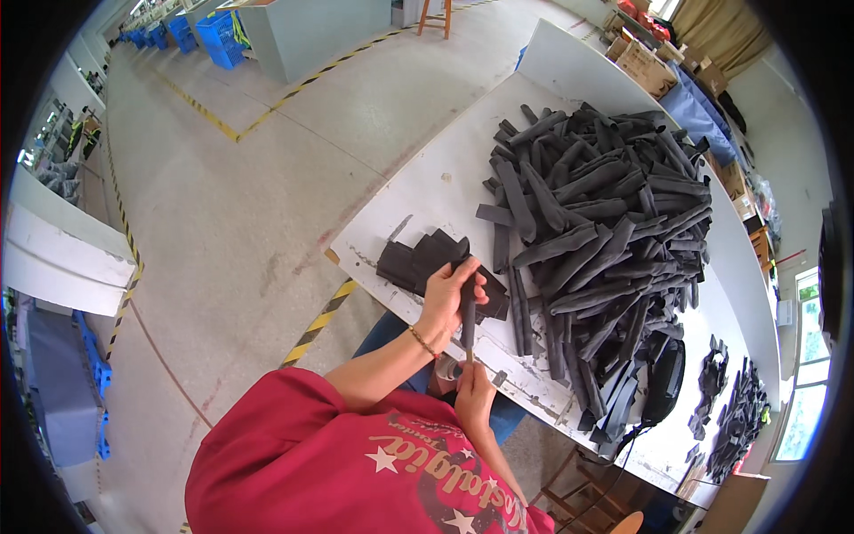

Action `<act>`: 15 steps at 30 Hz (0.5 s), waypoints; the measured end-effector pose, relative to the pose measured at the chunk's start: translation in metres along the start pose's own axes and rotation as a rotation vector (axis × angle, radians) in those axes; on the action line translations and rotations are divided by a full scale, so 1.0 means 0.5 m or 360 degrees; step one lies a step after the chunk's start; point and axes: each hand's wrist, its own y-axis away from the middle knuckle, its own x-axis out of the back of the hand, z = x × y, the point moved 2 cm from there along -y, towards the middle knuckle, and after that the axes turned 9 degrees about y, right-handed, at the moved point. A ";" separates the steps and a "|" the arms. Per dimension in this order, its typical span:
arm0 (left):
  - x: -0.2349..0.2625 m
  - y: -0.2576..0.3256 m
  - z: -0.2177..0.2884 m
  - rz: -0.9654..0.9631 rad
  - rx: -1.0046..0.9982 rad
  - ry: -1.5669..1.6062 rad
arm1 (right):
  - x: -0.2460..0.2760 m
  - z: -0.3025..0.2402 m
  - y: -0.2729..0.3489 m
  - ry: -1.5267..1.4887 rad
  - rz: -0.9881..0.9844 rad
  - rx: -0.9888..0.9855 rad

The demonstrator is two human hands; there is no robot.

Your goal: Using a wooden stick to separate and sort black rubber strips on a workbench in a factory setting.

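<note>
My left hand (445, 298), a thin bracelet on its wrist, grips the upper part of a long black fabric strip (468, 319) held upright over the near edge of the white table (427, 182). Just below it, my right hand (474, 392) pinches the strip's lower end, where a thin stick-like tip shows. A small stack of flat dark pieces (411, 262) lies on the table right behind my left hand. To the right, a big loose pile of similar black strips (598, 209) covers much of the tabletop.
A black device with a cable (665, 378) lies at the table's near right edge, with small dark pieces (731, 411) beyond it. Cardboard boxes (647, 64) stand at the far end. Yellow-black floor tape (318, 322), blue crates (218, 36) and a wooden stool (435, 15) are around.
</note>
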 end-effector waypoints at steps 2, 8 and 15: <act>0.006 -0.016 0.012 0.0065 -0.0043 -0.0032 | 0.012 0.006 0.020 -0.0024 -0.0061 0.0000; 0.011 -0.048 0.050 -0.0156 -0.0169 -0.0161 | 0.057 0.058 0.104 -0.0185 -0.0400 -0.0209; 0.038 -0.070 0.035 0.0213 -0.0345 0.0008 | 0.106 -0.012 0.068 -0.0266 -0.0264 -0.0287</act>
